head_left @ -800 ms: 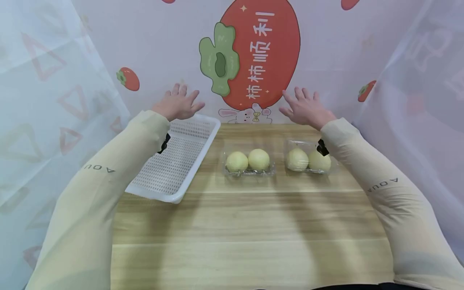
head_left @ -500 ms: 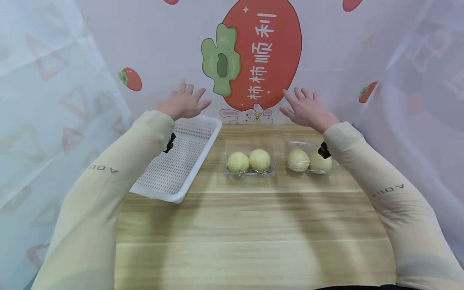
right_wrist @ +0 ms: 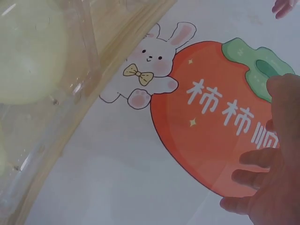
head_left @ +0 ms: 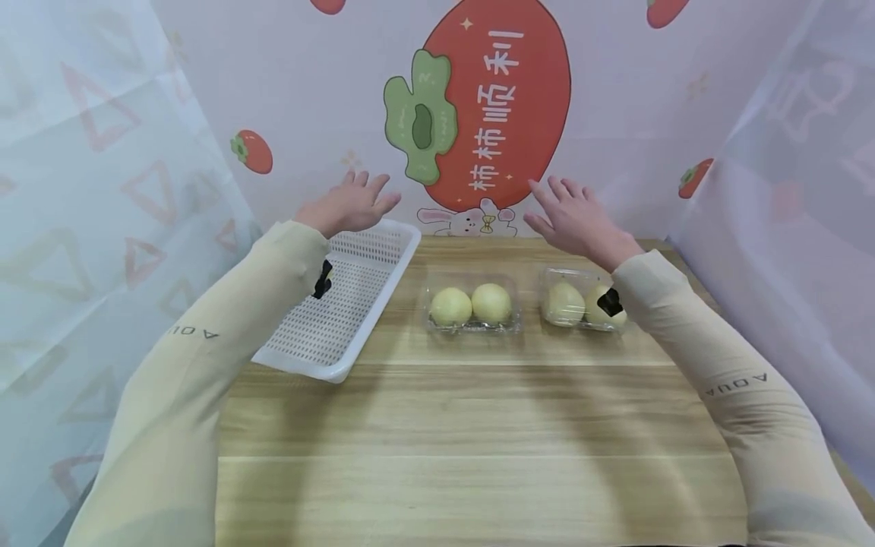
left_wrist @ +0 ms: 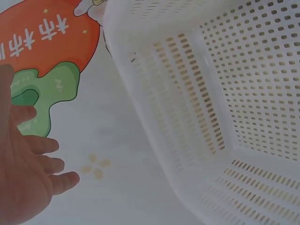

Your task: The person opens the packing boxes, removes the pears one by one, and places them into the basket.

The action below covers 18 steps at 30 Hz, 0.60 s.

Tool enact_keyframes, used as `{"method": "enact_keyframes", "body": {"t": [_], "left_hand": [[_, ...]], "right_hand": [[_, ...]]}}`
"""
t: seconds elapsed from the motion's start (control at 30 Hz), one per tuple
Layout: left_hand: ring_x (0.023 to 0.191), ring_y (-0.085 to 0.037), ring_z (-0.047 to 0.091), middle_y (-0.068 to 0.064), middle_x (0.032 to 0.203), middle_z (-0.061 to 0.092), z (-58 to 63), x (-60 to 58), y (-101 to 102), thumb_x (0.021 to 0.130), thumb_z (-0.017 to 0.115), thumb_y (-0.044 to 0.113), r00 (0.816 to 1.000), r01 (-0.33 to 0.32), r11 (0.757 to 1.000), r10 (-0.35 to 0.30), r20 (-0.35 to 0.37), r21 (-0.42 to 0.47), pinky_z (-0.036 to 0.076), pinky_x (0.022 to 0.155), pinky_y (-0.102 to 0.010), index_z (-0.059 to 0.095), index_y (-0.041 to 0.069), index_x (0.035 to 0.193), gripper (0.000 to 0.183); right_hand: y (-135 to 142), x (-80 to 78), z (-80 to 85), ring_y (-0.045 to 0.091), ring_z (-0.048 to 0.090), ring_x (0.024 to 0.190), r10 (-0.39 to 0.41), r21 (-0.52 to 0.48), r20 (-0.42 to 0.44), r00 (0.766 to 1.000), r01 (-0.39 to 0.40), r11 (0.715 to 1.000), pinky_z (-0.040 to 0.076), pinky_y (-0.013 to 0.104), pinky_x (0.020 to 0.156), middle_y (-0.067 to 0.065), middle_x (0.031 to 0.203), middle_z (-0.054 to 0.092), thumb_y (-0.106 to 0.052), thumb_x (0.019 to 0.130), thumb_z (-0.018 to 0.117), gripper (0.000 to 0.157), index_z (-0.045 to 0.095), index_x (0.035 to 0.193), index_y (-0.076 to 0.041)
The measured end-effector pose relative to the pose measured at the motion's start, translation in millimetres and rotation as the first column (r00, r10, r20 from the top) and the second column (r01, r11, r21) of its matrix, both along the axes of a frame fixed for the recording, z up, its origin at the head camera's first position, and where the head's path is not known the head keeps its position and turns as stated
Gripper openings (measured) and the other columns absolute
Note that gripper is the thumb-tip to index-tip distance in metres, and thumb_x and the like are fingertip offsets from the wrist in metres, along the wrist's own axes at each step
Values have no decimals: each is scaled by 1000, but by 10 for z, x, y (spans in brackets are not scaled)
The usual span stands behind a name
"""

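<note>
My left hand (head_left: 350, 203) hovers with fingers spread above the back of a white perforated plastic basket (head_left: 369, 334), touching nothing. In the left wrist view the hand (left_wrist: 30, 173) appears beside the basket's wall (left_wrist: 154, 126). Over the back right of the table, my right hand (head_left: 574, 216) is likewise held up with straight fingers and holds nothing. Below and in front of it lies a clear plastic box (head_left: 554, 277) with two pale yellow round fruits (head_left: 565, 304), one partly hidden by the wrist strap. A second clear box (head_left: 516, 323) in the middle holds two similar fruits (head_left: 492, 304).
The wooden table (head_left: 478, 425) spreads out in front of both boxes. A printed sheet (head_left: 328, 76) with a large red persimmon and a rabbit stands behind the table's back edge. Pale curtains (head_left: 89, 190) close in the left and right sides.
The view has shifted slightly, so the scene sits a little lower and to the right. Both hands dip slightly; the basket and boxes stay in place on the table.
</note>
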<state>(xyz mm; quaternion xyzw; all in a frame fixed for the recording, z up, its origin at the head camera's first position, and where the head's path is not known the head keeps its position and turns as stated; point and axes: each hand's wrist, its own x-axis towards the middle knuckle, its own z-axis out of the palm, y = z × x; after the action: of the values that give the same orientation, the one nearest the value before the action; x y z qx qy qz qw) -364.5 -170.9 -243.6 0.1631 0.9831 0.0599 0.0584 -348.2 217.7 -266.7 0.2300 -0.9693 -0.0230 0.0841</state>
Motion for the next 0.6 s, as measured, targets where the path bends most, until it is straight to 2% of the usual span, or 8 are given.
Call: {"method": "enact_keyframes", "body": {"t": [0.13,0.4,0.6], "left_hand": [[149,-50,-4,-29,162,2,-8,16,1,101,14,60,1000,7,998,-6,-18,54,9,121,-63,2,14,159,75],[151,-45,2,-26,163,8,23,110,129,103,18,57,995,77,981,-65,-75,178,4,125,-54,8,12,159,73],[153,-38,9,-21,163,15,9,241,237,103,21,54,987,134,961,-107,-121,244,8,126,-50,11,11,159,71]], "right_hand": [[-32,58,-64,49,22,145,35,-7,-22,999,-35,999,22,66,115,27,160,21,-50,103,35,70,13,159,-15],[-123,232,-274,45,31,143,123,-24,-85,989,-125,992,28,60,116,24,157,31,-45,102,46,66,24,156,-14],[-175,292,-338,44,42,135,210,-81,-181,961,-228,970,37,59,111,25,147,44,-37,101,52,57,39,149,-9]]}}
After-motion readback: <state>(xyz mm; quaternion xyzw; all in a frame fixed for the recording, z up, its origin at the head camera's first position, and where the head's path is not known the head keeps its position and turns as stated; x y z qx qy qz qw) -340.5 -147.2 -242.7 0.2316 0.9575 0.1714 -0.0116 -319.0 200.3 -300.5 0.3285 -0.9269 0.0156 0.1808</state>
